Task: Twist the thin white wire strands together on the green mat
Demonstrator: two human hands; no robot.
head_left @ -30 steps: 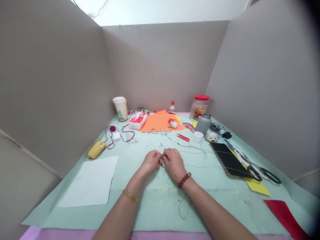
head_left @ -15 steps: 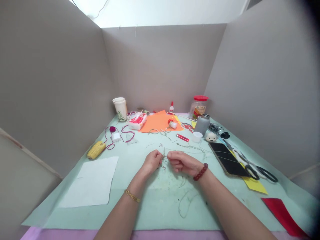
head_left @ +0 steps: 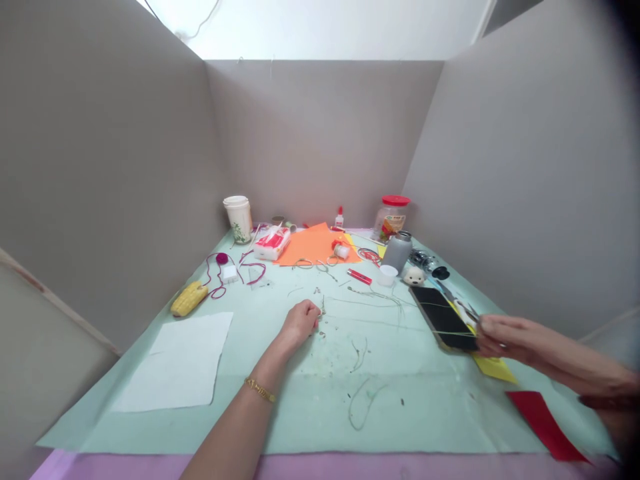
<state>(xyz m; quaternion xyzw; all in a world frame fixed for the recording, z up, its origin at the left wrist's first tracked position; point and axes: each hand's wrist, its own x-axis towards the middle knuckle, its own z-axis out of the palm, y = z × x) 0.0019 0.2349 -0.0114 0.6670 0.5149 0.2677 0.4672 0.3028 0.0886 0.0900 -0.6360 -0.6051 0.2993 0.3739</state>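
My left hand [head_left: 301, 320] is closed near the middle of the mat, pinching a small knotted bit of thin cord [head_left: 323, 308] that sticks out past the fingertips. Fine strands of cord run from there to the right across the mat and over the black phone [head_left: 443, 317]. My right hand [head_left: 510, 337], somewhat blurred, is closed around the handle end of the scissors [head_left: 470, 311] beside the phone. The blades point away, up and left; the handles are hidden by the hand. Tiny dark scraps and loose cord [head_left: 357, 403] lie near my left hand.
A white cloth [head_left: 177, 363] and a yellow corn-shaped object [head_left: 189, 298] lie left. Farther back are a tissue pack [head_left: 272, 243], orange paper [head_left: 315, 243], a red lighter [head_left: 359, 277], a grey bottle [head_left: 399, 252] and a red-lidded jar [head_left: 393, 219]. Red fabric [head_left: 543, 423] lies front right.
My right hand has left the cord beside my left hand and moved far right to the scissors. The left hand stays in place, still pinching the cord.
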